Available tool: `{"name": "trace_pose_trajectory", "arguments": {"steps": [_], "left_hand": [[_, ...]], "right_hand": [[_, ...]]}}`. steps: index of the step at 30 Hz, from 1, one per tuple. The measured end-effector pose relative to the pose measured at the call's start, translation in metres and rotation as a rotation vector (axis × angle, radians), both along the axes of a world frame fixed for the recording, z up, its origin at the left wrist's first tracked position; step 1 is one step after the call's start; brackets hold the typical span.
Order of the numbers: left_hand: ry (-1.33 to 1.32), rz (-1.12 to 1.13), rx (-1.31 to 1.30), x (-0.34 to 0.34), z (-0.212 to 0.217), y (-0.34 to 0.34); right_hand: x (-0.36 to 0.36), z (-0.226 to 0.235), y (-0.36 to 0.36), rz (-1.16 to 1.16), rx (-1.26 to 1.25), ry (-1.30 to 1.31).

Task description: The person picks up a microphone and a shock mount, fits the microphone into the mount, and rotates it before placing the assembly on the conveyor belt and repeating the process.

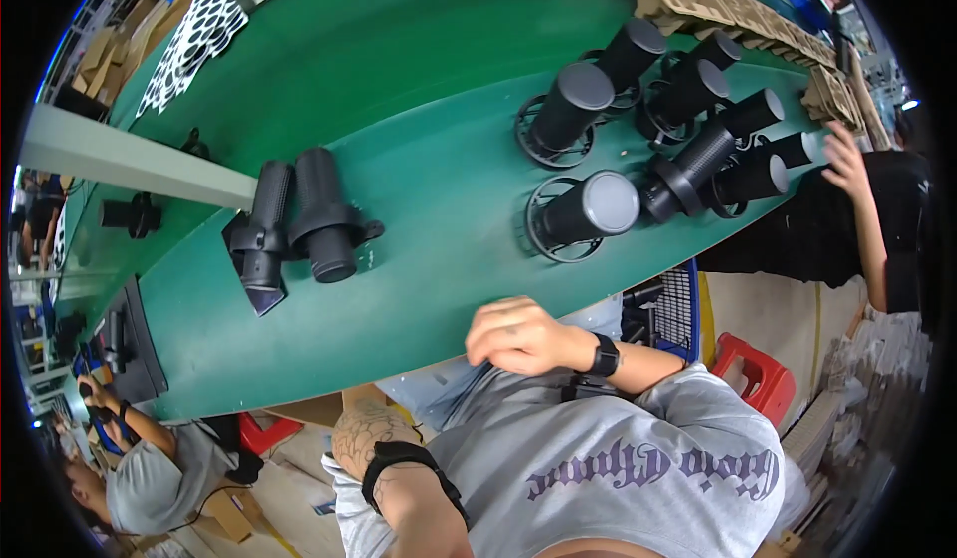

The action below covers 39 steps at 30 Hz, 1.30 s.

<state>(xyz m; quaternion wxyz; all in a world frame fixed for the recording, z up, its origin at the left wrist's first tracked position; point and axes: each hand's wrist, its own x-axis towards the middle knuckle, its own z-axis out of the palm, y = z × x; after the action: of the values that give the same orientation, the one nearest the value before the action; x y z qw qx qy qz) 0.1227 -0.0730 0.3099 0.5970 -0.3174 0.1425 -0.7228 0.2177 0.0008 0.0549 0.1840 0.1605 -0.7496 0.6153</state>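
My right hand point(518, 337), with a black watch on its wrist, rests at the near edge of the green table point(429, 309). Its fingers are curled in and nothing shows in them. My left forearm, tattooed and black-banded, is bent back toward the lower edge; only part of my left hand point(424, 526) shows, its fingers out of the picture. Ahead to the left lie two black microphone-like cylinders point(321, 199) point(267, 221) with collars, one on a dark flat piece. On the right stand several black cylinders in round ring stands point(608, 204), closest to my right hand.
Moulded cardboard trays point(718, 4) line the far right edge. Another person's hand point(845, 164) is raised at the right; a second person sits at far left. A grey post point(140, 154) crosses the left side. A blue basket point(678, 309) and red stool point(758, 378) are below right.
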Motion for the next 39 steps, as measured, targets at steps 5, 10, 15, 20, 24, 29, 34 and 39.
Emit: {"name": "trace_pose_trajectory", "arguments": {"steps": [5, 10, 15, 20, 24, 29, 34, 39], "left_hand": [[0.141, -0.616, -0.734, 0.039, -0.057, -0.044], [0.181, -0.560, -0.556, 0.038, -0.052, -0.020], [0.271, -0.432, -0.317, 0.044, -0.024, 0.001], [0.270, -0.458, -0.487, 0.042, -0.059, -0.003], [0.270, -0.419, -0.653, 0.038, -0.085, -0.009], [0.340, -0.175, -1.040, 0.016, -0.125, -0.024], [0.024, 0.318, -1.820, -0.036, -0.161, -0.044], [-0.927, -0.773, -1.640, -0.095, -0.190, 0.005]], "right_hand": [[0.065, 0.040, 0.048, -0.519, 0.345, 0.313], [0.106, 0.051, 0.115, -1.294, 0.527, 0.082], [0.102, 0.016, 0.148, -1.411, -0.065, -0.206], [0.103, 0.003, 0.144, -1.463, 0.164, -0.413], [0.108, -0.001, 0.140, -1.402, 0.160, -0.369], [0.111, -0.003, 0.131, -1.399, 0.840, -0.074], [0.101, -0.011, 0.139, -1.388, 0.864, -0.006], [0.106, -0.020, 0.145, -1.399, 0.944, -0.100]]}}
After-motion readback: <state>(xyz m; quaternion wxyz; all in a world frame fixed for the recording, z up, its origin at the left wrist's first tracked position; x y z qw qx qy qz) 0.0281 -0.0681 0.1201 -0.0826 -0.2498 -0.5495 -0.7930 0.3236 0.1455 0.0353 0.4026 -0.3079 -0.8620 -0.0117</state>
